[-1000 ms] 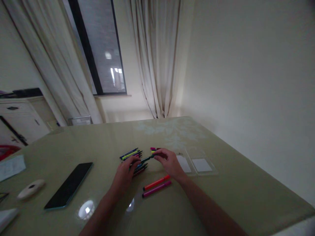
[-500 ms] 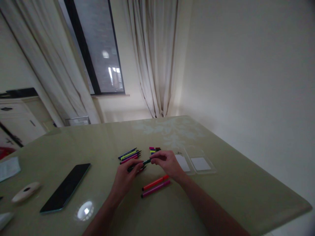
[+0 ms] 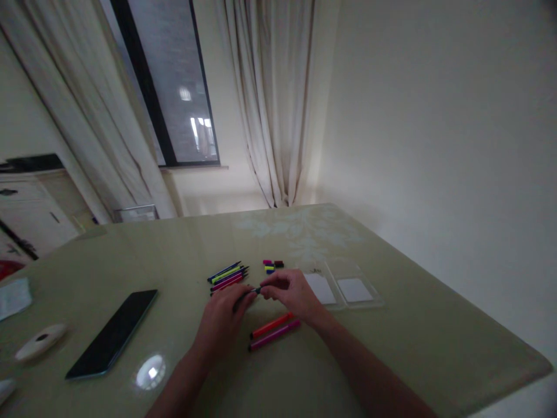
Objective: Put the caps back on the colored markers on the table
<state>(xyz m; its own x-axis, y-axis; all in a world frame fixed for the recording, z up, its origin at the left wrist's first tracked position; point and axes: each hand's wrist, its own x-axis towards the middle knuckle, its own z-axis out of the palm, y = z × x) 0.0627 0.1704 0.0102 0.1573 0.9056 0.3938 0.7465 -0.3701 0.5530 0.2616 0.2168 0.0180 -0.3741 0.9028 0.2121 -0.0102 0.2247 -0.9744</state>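
Marker point(image 3: 257, 290), dark and mostly hidden, is held over the table point(image 3: 374, 360) between two hands. Working its capped end seems the step in hand; the next move probably calls for lining up both grips. The left hand point(image 3: 223, 305) wraps its barrel with curled fingers. The right hand point(image 3: 296, 292) pinches the far end, thumb and forefinger nearly together. Beyond lie loose markers point(image 3: 227, 283), then small caps point(image 3: 269, 268).

Likely a room in a home — long pale curtains point(image 3: 278, 104) and a dark-framed window point(image 3: 174, 75) beyond the left hand point(image 3: 224, 307), cream cabinet point(image 3: 30, 212) farther to its left, plain wall point(image 3: 435, 145) past the right hand point(image 3: 291, 293).
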